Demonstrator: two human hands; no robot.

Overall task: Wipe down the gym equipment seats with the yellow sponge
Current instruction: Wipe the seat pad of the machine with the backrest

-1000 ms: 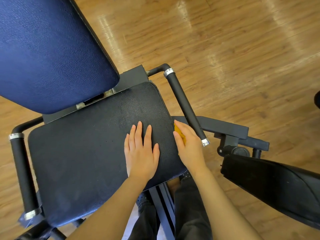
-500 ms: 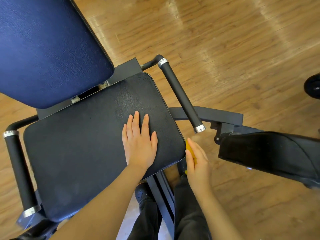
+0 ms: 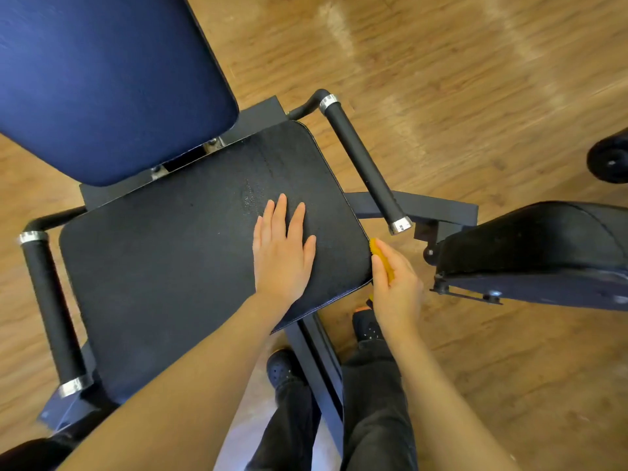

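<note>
The black padded seat [image 3: 176, 266] of a gym machine fills the middle of the head view, under a blue backrest [image 3: 102, 83]. My left hand [image 3: 282, 253] lies flat on the seat's right half, fingers straight. My right hand [image 3: 396, 283] grips the yellow sponge [image 3: 380, 254] and holds it against the seat's right side edge, near the front corner. Most of the sponge is hidden by my fingers.
Black foam handles [image 3: 365, 164] [image 3: 51, 300] with chrome ends flank the seat. A second black pad [image 3: 537, 246] sits to the right on a dark metal frame [image 3: 438, 209]. My legs and shoes stand by the frame rail [image 3: 316, 362] on wooden floor [image 3: 475, 79]. A black wheel [image 3: 610, 159] shows at far right.
My right hand slid the sponge down the seat's right edge from beside the handle toward the front corner, then back up a little. My left hand stayed flat on the seat.
</note>
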